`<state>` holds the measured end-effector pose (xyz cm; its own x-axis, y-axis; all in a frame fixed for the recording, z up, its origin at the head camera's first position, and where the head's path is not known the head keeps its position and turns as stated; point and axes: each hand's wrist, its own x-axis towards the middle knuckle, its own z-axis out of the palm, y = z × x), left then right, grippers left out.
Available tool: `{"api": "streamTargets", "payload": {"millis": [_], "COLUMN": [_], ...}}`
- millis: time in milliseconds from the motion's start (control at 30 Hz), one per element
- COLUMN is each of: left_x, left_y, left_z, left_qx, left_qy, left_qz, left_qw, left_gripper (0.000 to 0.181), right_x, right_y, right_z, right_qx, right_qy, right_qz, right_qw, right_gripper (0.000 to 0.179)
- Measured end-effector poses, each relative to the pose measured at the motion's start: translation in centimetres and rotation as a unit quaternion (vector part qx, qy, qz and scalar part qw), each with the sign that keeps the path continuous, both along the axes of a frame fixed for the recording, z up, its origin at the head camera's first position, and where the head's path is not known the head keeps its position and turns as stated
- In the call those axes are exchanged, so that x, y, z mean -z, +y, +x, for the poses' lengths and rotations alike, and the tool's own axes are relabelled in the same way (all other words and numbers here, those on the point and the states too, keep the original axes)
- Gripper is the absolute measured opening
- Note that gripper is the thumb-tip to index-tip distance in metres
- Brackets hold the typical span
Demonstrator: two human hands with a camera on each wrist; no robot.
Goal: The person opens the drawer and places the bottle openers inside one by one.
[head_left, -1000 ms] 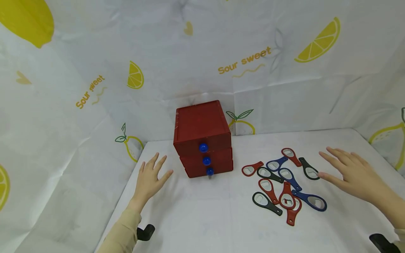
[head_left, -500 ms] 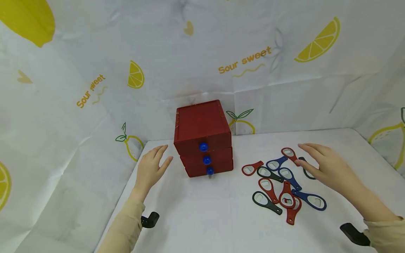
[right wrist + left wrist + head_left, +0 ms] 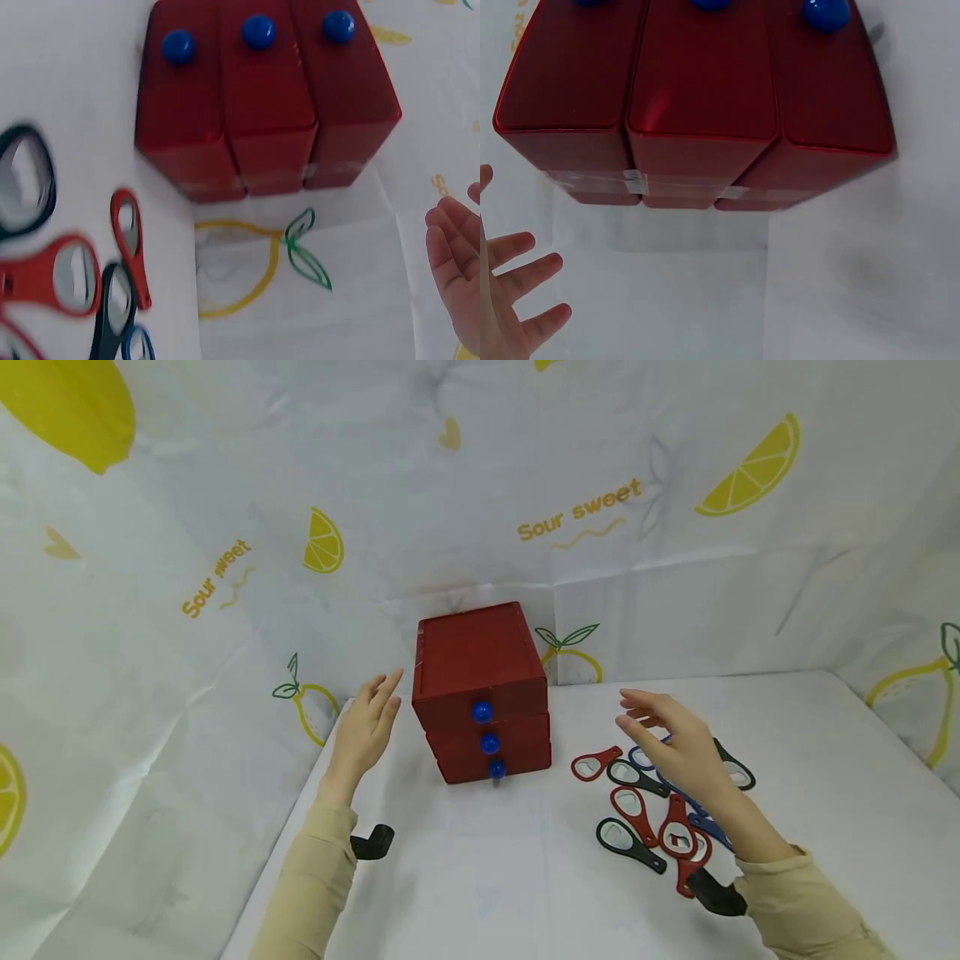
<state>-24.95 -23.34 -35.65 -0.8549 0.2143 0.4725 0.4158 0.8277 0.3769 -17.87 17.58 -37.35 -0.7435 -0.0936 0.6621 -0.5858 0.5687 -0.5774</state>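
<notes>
A small red chest of drawers [image 3: 480, 652] stands at the back of the table, its three blue knobs [image 3: 489, 743] facing me. My left hand [image 3: 363, 731] is raised beside the chest's left side, fingers extended and holding nothing. In the left wrist view its spread fingers [image 3: 531, 277] show apart from the red side. My right hand [image 3: 678, 752] hovers over the group of bottle openers, fingers loosely bent, nothing in them. It hides part of the blue openers. Red openers [image 3: 678, 808] and black openers [image 3: 647, 857] lie to the right of the chest, some overlapping.
White cloth printed with lemons [image 3: 322, 542] hangs behind and at the left of the white table [image 3: 465, 877]. The chest stands close to this backdrop. Clear tape [image 3: 682, 186] runs along the chest's side. Black camera mounts [image 3: 373, 842] stick out at both wrists.
My right hand has swept left from beyond the openers to above them, its fingers bending a little. The left hand has risen slightly along the chest. Chest and openers stay put.
</notes>
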Motion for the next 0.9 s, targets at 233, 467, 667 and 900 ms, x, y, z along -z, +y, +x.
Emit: {"api": "streamTargets", "payload": {"millis": [233,467,667,900], "left_x": [-0.3,-0.6,-0.8,0.0], "left_y": [1.0,2.0,2.4,2.8], "left_z": [-1.5,-3.1,-3.3,-3.7], "left_qx": [0.05,0.097,0.151,0.154], "left_qy": [-0.091,-0.169,-0.259,-0.292], "left_qz": [0.063,0.131,0.251,0.327], "left_qw": [0.9926,0.9721,0.9206,0.8856], "left_gripper": [0.056,0.053,0.049,0.043], "right_x": [0.1,0.4,0.9,1.8], "right_y": [-4.5,-8.1,-10.8,-12.3], "right_z": [-1.4,-2.5,-4.0,-5.3], "right_qx": [-0.058,-0.133,-0.185,-0.182], "right_qy": [-0.016,-0.086,-0.152,-0.21], "right_qz": [-0.064,-0.08,-0.107,-0.104], "right_qw": [0.9961,0.9841,0.965,0.9551], "right_gripper": [0.04,0.042,0.044,0.044]}}
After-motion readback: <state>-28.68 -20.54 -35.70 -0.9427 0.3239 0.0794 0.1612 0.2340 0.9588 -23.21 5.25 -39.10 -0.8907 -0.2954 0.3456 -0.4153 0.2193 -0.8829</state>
